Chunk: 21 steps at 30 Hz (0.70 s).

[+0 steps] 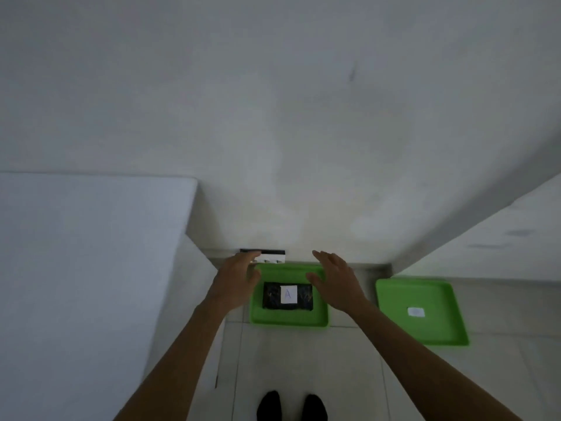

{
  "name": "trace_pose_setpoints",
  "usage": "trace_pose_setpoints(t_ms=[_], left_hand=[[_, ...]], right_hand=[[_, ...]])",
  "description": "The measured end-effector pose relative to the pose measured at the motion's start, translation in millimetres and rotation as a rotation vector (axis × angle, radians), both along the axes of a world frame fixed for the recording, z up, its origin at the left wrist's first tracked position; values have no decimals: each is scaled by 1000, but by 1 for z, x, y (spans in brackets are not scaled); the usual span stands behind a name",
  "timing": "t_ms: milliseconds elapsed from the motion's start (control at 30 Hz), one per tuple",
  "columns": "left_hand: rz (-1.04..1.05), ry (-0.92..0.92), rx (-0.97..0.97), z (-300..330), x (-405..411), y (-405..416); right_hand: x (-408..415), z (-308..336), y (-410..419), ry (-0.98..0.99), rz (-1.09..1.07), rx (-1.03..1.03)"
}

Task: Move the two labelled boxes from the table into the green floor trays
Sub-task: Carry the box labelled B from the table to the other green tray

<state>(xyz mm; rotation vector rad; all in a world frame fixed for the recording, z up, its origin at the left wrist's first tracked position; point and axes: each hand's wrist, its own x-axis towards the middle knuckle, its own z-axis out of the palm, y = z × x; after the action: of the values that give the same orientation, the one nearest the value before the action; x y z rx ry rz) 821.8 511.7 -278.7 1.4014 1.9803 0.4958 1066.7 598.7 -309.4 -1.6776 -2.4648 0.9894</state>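
Note:
A dark box [273, 296] with a white label marked A lies flat inside the left green tray [288, 320] on the floor. My left hand [235, 276] hovers open above the tray's left edge. My right hand [337, 279] hovers open above its right edge. Neither hand touches the box. A second green tray [425, 329] sits on the floor to the right and holds only a small white label [416, 312]. No second box is in view.
A white table top [91, 268] fills the left side, its corner close to my left forearm. A black and white object [267, 256] stands against the wall behind the left tray. White walls meet in a corner at right. My two feet [291, 407] stand on pale floor tiles.

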Motion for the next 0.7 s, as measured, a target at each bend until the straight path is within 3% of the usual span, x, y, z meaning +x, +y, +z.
trace_pose_setpoints(t_ms=[133,267,467,700], left_hand=[[37,88,61,112,-22,-44],[110,176,146,177,-57,-99],[274,252,221,221,-132,-202],[435,250,247,228,-240,-362]], right_hand=[[-26,109,-27,25,130,94],[-68,182,-59,94,226,138],[-149,236,-126,164,358,182],[-270,253,-242,176,438,171]])
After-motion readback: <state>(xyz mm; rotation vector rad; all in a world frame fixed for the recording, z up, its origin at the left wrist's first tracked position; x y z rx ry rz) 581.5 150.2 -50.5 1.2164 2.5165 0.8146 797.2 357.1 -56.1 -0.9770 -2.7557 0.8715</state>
